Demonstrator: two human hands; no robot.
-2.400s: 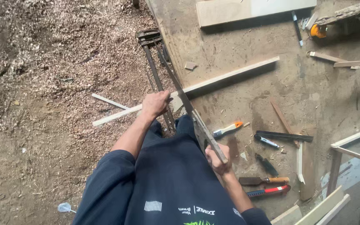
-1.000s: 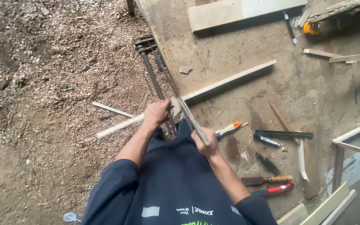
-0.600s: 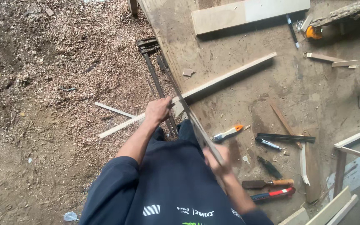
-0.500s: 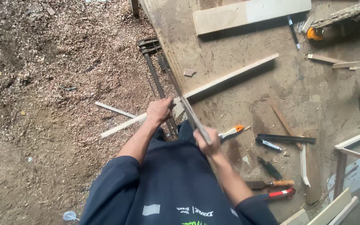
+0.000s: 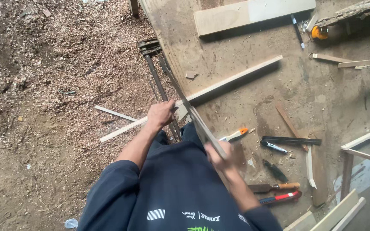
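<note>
- The left hand (image 5: 161,114) presses down on a long, pale wooden strip (image 5: 232,79), its fingers curled over the wood close to where the blade crosses; judging by the posture, this pins the strip so it does not shift under the cut.
- The strip lies slantwise across the edge of the table (image 5: 253,102), running from about eight o'clock of the left hand, out over the sawdust-covered floor (image 5: 43,107), up to two o'clock on the tabletop. The overhang seems to leave the part beyond the edge free.
- The right hand (image 5: 219,152) is blurred, at about four o'clock of the left; its fingers appear wrapped round the handle end of a hand saw (image 5: 193,115), though the blur keeps the grip from being read exactly.
- The saw blade slopes from the right hand up toward eleven o'clock, meeting the strip just beside the left hand.
- Metal bar clamps (image 5: 157,81) hang at the table edge, at twelve o'clock of the left hand.
- Off at three o'clock of the right hand lie an orange-tipped utility knife (image 5: 235,135), a dark ruler (image 5: 291,140), a wooden-handled chisel (image 5: 275,187) and a red-handled tool (image 5: 281,198), within reach but clear of the sawing.
</note>
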